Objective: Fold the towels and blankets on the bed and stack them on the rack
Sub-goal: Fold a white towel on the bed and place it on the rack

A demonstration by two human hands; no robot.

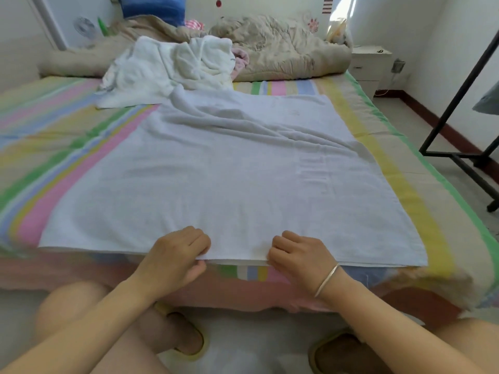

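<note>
Bed point(67, 136), pastel striped sheet: lies under the spread towel on all sides.

Spread towel point(229, 179), white, large: laid flat on the sheet. Its near hem runs along the bed's front edge and creases fan across its far half. A second white layer shows just beneath the near hem.

Quilt point(283, 49), beige, rumpled: beyond the towel's far edge, by the wall.

Heap of white towels point(172, 63), unfolded: touching the spread towel's far-left corner and partly lying over it.

Rack point(464, 103), black metal frame: on the floor well to the right of the spread towel, off the bed.

Nightstand point(370, 66), white: past the towel's far-right corner.

My left hand point(175, 252): at the middle of the towel's near hem. Fingers curled on top, thumb under, pinching the hem.

My right hand point(299, 255): just right of the left, apart from it, on the same hem. Fingers curled over the cloth and pinching it. Thumb mostly hidden.

Bracelet point(326, 279), silver: on my right wrist, below the hem.
</note>
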